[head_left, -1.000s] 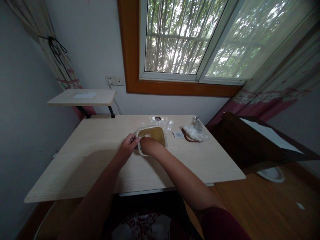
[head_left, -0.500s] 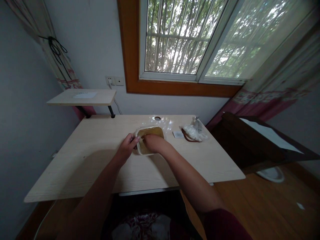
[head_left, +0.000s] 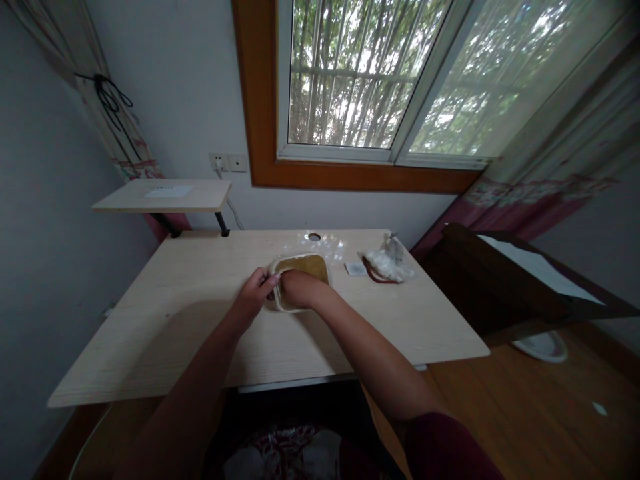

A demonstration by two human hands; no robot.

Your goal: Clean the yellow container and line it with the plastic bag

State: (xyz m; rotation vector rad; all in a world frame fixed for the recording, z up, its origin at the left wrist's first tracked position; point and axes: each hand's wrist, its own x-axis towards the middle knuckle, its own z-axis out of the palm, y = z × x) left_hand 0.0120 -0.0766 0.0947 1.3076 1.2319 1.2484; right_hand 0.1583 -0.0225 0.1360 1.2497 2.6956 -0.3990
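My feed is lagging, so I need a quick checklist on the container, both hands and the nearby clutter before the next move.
1. Left hand holds the container at its left rim: ok.
2. Right hand is over the container's near-left corner: ok.
3. What the right fingers grip: cannot tell, hidden.
4. Container sits flat on the desk: ok.
5. White packet and plastic bag lie apart from the container: ok.

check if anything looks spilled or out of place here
Nothing looks spilled or damaged. The container sits level on the desk, left hand at its rim, right hand over it. Crumpled clear wrap lies behind it, a bag to its right.
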